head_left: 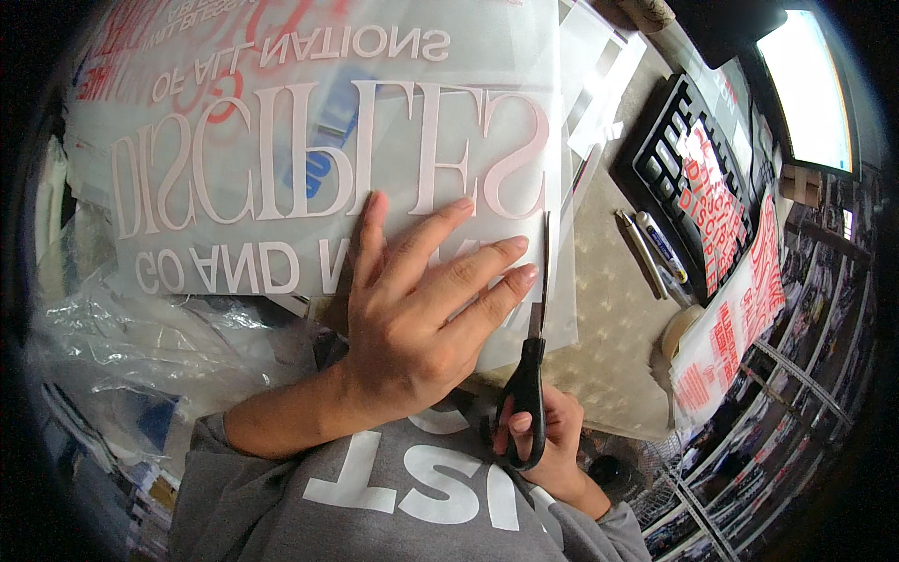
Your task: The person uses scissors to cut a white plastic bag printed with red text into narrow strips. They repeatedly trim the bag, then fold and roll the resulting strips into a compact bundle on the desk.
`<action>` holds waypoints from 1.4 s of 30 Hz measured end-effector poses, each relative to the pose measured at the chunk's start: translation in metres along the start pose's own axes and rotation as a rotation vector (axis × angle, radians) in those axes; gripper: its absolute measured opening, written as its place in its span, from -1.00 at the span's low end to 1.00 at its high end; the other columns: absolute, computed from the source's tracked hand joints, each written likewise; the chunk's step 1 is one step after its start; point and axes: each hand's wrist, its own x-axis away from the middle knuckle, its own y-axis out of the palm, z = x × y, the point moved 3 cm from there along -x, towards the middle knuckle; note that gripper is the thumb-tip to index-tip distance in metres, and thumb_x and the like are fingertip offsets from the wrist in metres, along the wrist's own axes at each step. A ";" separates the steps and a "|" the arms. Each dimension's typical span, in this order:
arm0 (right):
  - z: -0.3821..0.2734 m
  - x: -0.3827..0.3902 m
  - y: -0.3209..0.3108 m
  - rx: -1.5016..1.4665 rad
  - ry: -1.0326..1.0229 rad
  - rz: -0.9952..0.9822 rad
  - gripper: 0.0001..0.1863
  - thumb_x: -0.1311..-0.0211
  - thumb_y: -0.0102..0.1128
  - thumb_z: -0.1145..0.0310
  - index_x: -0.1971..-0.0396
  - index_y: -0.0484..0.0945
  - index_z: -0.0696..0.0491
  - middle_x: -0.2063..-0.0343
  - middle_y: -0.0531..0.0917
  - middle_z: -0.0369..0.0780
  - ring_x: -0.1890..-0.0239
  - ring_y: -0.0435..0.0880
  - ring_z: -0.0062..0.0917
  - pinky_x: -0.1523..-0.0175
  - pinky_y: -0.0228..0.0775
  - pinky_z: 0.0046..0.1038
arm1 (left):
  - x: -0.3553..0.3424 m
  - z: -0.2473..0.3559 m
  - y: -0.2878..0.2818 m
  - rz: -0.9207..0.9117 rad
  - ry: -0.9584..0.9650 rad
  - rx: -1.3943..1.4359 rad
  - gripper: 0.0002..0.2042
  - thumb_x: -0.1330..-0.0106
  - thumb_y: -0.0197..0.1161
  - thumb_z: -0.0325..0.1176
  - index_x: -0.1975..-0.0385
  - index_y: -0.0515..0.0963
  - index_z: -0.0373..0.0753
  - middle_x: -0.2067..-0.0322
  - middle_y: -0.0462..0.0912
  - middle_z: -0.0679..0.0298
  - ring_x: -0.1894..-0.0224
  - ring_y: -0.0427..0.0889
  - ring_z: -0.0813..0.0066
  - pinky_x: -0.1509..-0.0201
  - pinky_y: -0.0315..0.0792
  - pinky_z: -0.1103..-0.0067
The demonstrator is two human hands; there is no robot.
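One spread left hand (417, 309) lies on the lettered film sheet (370, 155) toward ten o'clock while the right hand (564, 433) grips the scissors (531, 367) at five o'clock, whose blades (543, 298) should ideally run straight, clear of the outstretched fingertips (526, 273).

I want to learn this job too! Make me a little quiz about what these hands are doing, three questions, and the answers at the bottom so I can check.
1. Which hand holds the scissors?
2. True or false: the left hand lies with its fingers spread on the large translucent sheet.
3. Choose one. The lettering on the loose sheets toward the picture's right is: A green, B red, C purple.

Key:
1. The right hand.
2. True.
3. B, red.
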 end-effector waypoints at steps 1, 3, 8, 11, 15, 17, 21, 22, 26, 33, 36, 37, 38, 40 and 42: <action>0.000 0.001 0.001 -0.024 0.012 0.002 -0.67 -0.34 0.32 0.23 0.40 0.50 0.20 0.61 0.57 -0.31 0.59 0.57 -0.68 0.52 0.34 -0.61 | 0.000 0.000 0.000 0.004 -0.003 0.004 -0.71 -0.10 0.36 -0.45 0.15 0.74 -0.06 -0.04 0.66 0.36 -0.23 0.50 0.06 -0.41 -0.02 -0.17; -0.002 0.000 0.003 -0.062 0.025 0.023 -0.67 -0.34 0.32 0.23 0.40 0.49 0.20 0.61 0.57 -0.32 0.60 0.56 -0.69 0.52 0.33 -0.61 | 0.000 0.000 -0.001 0.002 -0.006 0.013 -0.71 -0.10 0.37 -0.45 0.15 0.74 -0.05 -0.05 0.66 0.36 -0.22 0.50 0.05 -0.42 -0.03 -0.16; -0.013 -0.013 0.007 -0.172 0.052 0.074 -0.65 -0.34 0.33 0.21 0.40 0.48 0.21 0.63 0.55 -0.32 0.60 0.54 -0.69 0.53 0.31 -0.61 | -0.001 -0.001 -0.005 -0.008 -0.011 0.040 -0.70 -0.09 0.38 -0.45 0.14 0.74 -0.04 -0.05 0.67 0.36 -0.22 0.50 0.04 -0.44 -0.05 -0.12; -0.023 -0.020 0.011 -0.182 0.053 0.101 -0.63 -0.33 0.33 0.20 0.43 0.47 0.21 0.64 0.55 -0.32 0.61 0.54 -0.70 0.54 0.30 -0.61 | 0.001 -0.002 -0.003 0.038 -0.052 0.062 -0.81 -0.19 0.32 -0.33 0.23 0.77 0.02 0.04 0.71 0.47 -0.19 0.53 0.17 -0.44 -0.10 -0.12; -0.022 -0.021 0.006 -0.067 0.026 0.106 -0.62 -0.32 0.35 0.20 0.46 0.48 0.21 0.67 0.54 -0.32 0.63 0.53 -0.70 0.56 0.29 -0.61 | 0.000 -0.003 -0.004 0.025 -0.052 0.088 -0.78 -0.15 0.34 -0.37 0.20 0.77 0.01 0.01 0.69 0.45 -0.20 0.51 0.13 -0.44 -0.08 -0.12; -0.022 -0.020 0.005 -0.028 0.027 0.114 -0.63 -0.32 0.35 0.20 0.46 0.48 0.21 0.68 0.54 -0.33 0.63 0.53 -0.70 0.57 0.29 -0.61 | -0.001 -0.003 -0.008 -0.004 -0.025 0.093 -0.71 -0.09 0.37 -0.45 0.15 0.75 -0.03 -0.03 0.68 0.38 -0.21 0.50 0.04 -0.45 -0.05 -0.12; -0.023 -0.021 0.005 -0.088 0.055 0.114 -0.65 -0.31 0.36 0.22 0.44 0.49 0.20 0.65 0.55 -0.33 0.62 0.53 -0.71 0.55 0.30 -0.62 | -0.001 -0.004 -0.010 -0.019 -0.028 0.103 -0.72 -0.09 0.36 -0.42 0.17 0.76 -0.02 -0.03 0.68 0.40 -0.22 0.50 0.02 -0.45 -0.06 -0.12; -0.025 -0.023 0.007 -0.106 0.064 0.134 -0.65 -0.30 0.37 0.22 0.44 0.49 0.19 0.65 0.55 -0.33 0.62 0.53 -0.72 0.55 0.30 -0.62 | -0.001 -0.004 -0.011 -0.026 -0.025 0.106 -0.73 -0.09 0.36 -0.41 0.17 0.76 -0.02 -0.02 0.68 0.40 -0.22 0.50 0.02 -0.45 -0.07 -0.13; -0.032 -0.032 0.006 -0.139 0.064 0.150 -0.67 -0.30 0.37 0.23 0.42 0.49 0.18 0.63 0.55 -0.33 0.62 0.52 -0.72 0.54 0.30 -0.63 | 0.001 -0.003 -0.010 0.008 -0.055 0.133 -0.82 -0.17 0.33 -0.31 0.24 0.77 -0.02 0.03 0.71 0.47 -0.19 0.53 0.14 -0.43 -0.10 -0.16; -0.038 -0.042 0.010 -0.103 0.021 0.177 -0.65 -0.32 0.35 0.23 0.46 0.48 0.18 0.67 0.54 -0.34 0.64 0.51 -0.72 0.56 0.28 -0.61 | 0.000 -0.005 -0.012 -0.003 -0.054 0.169 -0.78 -0.13 0.34 -0.34 0.21 0.77 -0.03 0.02 0.70 0.43 -0.21 0.51 0.11 -0.45 -0.11 -0.16; -0.037 -0.042 0.006 -0.028 0.016 0.174 -0.65 -0.33 0.34 0.23 0.48 0.47 0.18 0.68 0.53 -0.34 0.65 0.50 -0.72 0.57 0.28 -0.61 | 0.001 -0.006 -0.013 -0.024 -0.038 0.160 -0.74 -0.09 0.36 -0.39 0.20 0.77 -0.02 -0.03 0.68 0.41 -0.24 0.49 0.03 -0.46 -0.10 -0.15; -0.036 -0.042 0.006 -0.014 0.016 0.174 -0.64 -0.33 0.34 0.22 0.48 0.47 0.18 0.67 0.53 -0.34 0.65 0.50 -0.71 0.57 0.27 -0.61 | 0.001 -0.006 -0.013 -0.028 -0.043 0.160 -0.75 -0.08 0.36 -0.39 0.20 0.77 -0.02 -0.03 0.68 0.41 -0.24 0.48 0.03 -0.46 -0.10 -0.15; -0.036 -0.042 0.005 0.000 0.014 0.179 -0.64 -0.33 0.33 0.21 0.48 0.47 0.18 0.67 0.53 -0.34 0.66 0.50 -0.71 0.58 0.27 -0.61 | 0.000 -0.006 -0.014 -0.032 -0.043 0.162 -0.75 -0.08 0.36 -0.39 0.21 0.77 -0.02 -0.03 0.68 0.41 -0.24 0.48 0.03 -0.46 -0.11 -0.15; -0.044 -0.048 0.008 -0.058 0.025 0.195 -0.63 -0.34 0.32 0.19 0.48 0.48 0.18 0.66 0.53 -0.35 0.65 0.50 -0.71 0.57 0.28 -0.61 | 0.002 -0.005 -0.013 -0.010 -0.052 0.184 -0.80 -0.12 0.35 -0.35 0.25 0.77 -0.04 0.02 0.70 0.43 -0.21 0.50 0.07 -0.46 -0.14 -0.15; -0.053 -0.056 0.010 -0.088 0.029 0.211 -0.63 -0.35 0.31 0.18 0.47 0.48 0.18 0.65 0.52 -0.36 0.64 0.50 -0.71 0.57 0.28 -0.61 | 0.005 -0.004 -0.014 -0.008 -0.055 0.204 -0.83 -0.13 0.34 -0.33 0.28 0.77 -0.05 0.04 0.71 0.45 -0.21 0.51 0.09 -0.46 -0.16 -0.16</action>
